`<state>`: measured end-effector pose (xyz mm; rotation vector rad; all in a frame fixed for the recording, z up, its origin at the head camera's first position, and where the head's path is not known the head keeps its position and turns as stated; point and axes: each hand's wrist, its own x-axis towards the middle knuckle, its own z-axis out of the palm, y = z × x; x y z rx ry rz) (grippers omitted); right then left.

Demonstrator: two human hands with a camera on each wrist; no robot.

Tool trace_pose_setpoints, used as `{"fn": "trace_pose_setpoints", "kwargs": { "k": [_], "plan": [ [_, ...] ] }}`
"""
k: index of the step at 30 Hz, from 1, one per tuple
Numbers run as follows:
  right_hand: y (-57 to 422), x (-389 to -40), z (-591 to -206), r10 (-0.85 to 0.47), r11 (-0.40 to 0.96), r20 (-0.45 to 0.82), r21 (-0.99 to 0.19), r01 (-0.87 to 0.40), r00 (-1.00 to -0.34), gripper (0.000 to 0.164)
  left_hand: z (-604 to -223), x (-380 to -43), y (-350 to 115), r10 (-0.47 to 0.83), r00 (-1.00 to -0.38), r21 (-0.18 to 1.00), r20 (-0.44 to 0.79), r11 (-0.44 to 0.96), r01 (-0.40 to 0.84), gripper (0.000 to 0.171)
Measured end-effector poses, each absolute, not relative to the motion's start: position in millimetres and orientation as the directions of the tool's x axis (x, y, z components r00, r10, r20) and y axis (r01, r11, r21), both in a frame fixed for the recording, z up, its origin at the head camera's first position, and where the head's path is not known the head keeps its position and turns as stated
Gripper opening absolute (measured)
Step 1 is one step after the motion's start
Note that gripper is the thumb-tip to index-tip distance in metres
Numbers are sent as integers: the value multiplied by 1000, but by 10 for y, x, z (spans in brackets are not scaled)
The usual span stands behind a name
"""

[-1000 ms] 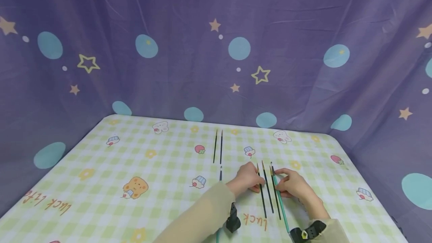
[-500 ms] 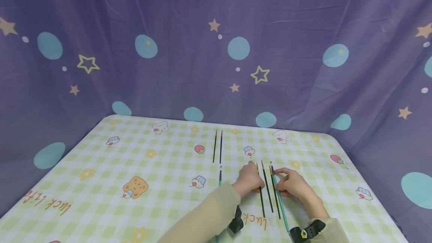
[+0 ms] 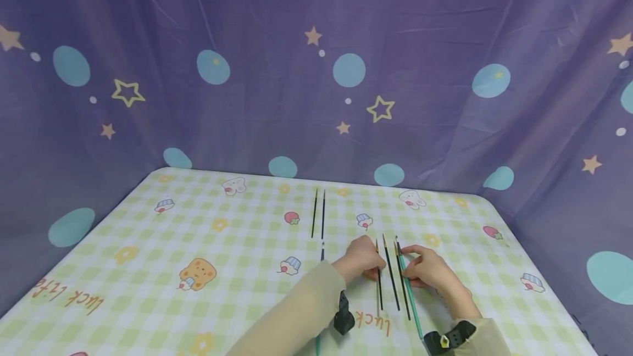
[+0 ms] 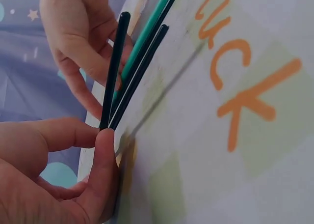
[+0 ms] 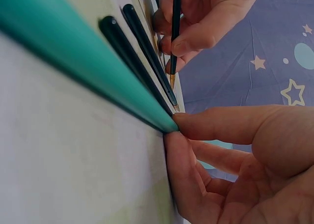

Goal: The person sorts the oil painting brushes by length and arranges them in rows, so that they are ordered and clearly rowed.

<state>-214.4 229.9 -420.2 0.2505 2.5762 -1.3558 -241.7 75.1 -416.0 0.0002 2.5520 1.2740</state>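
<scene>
My left hand point(image 3: 363, 257) pinches a thin black paintbrush point(image 4: 115, 62) between thumb and forefinger. Its handle end is raised above the cloth, and a shadow falls beside it. With thumb and fingertips, my right hand point(image 3: 430, 269) pinches a green-handled paintbrush point(image 3: 413, 309) near its bristle end, the handle slanting toward me. Between the hands lie two more black paintbrushes, one in the middle point(image 3: 392, 273) and another black paintbrush point(image 3: 406, 301) close along the green one. All have their bristles pointing away from me.
Farther back lie two slim dark paintbrushes point(image 3: 323, 216) side by side. Another green-handled paintbrush point(image 3: 323, 251) passes beneath my left forearm, partly hidden. A checked cloth point(image 3: 247, 290) covers the table; a purple curtain point(image 3: 277, 114) hangs behind and at the sides.
The handle end of the black paintbrush in my left hand has come up and shifted slightly left. My right hand stays in place on the green paintbrush.
</scene>
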Motion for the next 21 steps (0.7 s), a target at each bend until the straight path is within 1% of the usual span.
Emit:
{"fn": "trace_pose_setpoints", "kwargs": {
  "k": [3, 7, 9, 15, 18, 21],
  "plan": [
    [2298, -2146, -4209, 49, 557, -270, -792, 251, -962, 55, -4168, -2432, 722, 146, -948, 811, -283, 563, -155, 25],
    [2298, -2149, -4215, 52, 559, -272, -790, 254, -961, 54, -4173, -2448, 684, 183, -930, 848, -318, 493, -193, 18],
    [2296, -2151, -4218, 53, 561, -272, -788, 254, -961, 54, -4174, -2451, 663, 200, -923, 868, -330, 449, -213, 17],
    [2304, -2171, -4220, 46, 565, -287, -782, 262, -957, 54, -4118, -2477, 598, 216, -916, 895, -339, 374, -243, 23],
    [2316, -2177, -4217, 30, 569, -298, -780, 261, -954, 56, -4082, -2513, 553, 231, -920, 916, -317, 328, -234, 28],
    [2319, -2172, -4218, 28, 566, -298, -782, 261, -954, 56, -4057, -2558, 484, 254, -927, 944, -276, 252, -212, 33]
  ]
}}
